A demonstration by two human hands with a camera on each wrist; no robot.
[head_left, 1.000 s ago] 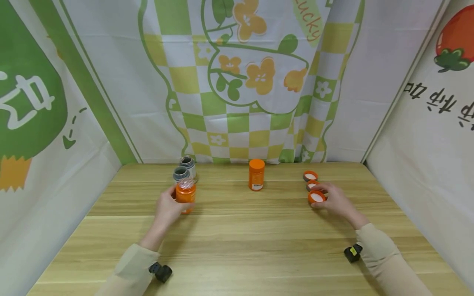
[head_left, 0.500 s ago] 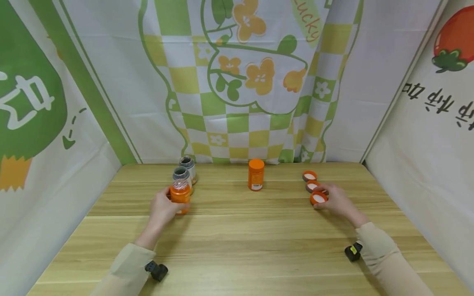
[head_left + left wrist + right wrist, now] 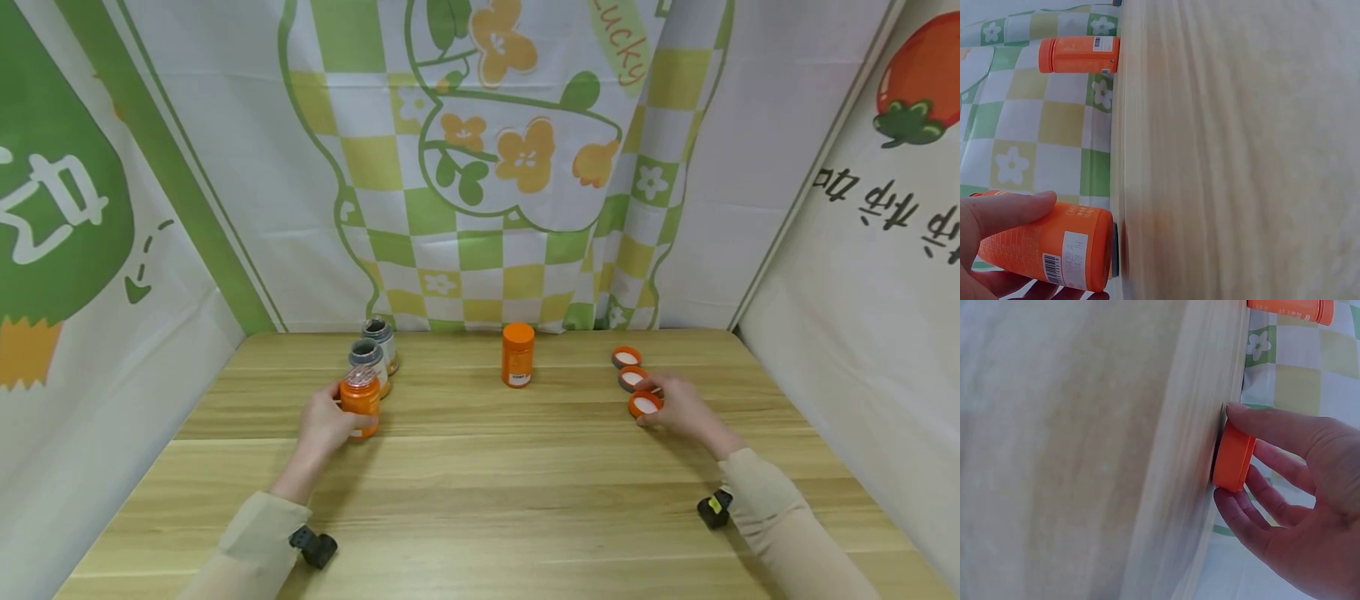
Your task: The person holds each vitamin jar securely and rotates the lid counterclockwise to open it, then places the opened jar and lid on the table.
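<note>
My left hand [image 3: 322, 423] grips an uncapped orange bottle [image 3: 361, 402] with a silvery seal across its mouth. In the left wrist view the thumb lies along the side of the held bottle [image 3: 1044, 240], and its base is close to the tabletop. Just behind it stand two open grey bottles [image 3: 367, 357]. On the right side, my right hand [image 3: 681, 410] pinches an orange cap [image 3: 645, 406] by its rim, white inside facing up. The right wrist view has thumb and fingers on opposite edges of this cap [image 3: 1234, 455], low at the table.
A capped orange bottle [image 3: 517, 357] stands at the back middle, between the hands. Two more caps, a nearer one [image 3: 632, 378] and a farther one [image 3: 626, 357], lie behind the pinched cap. A patterned curtain [image 3: 480, 250] hangs along the wooden table's [image 3: 480, 500] back edge.
The left hand has moved left and slightly down with the orange bottle, alongside the grey bottles. The right hand has shifted its cap slightly right and nearer.
</note>
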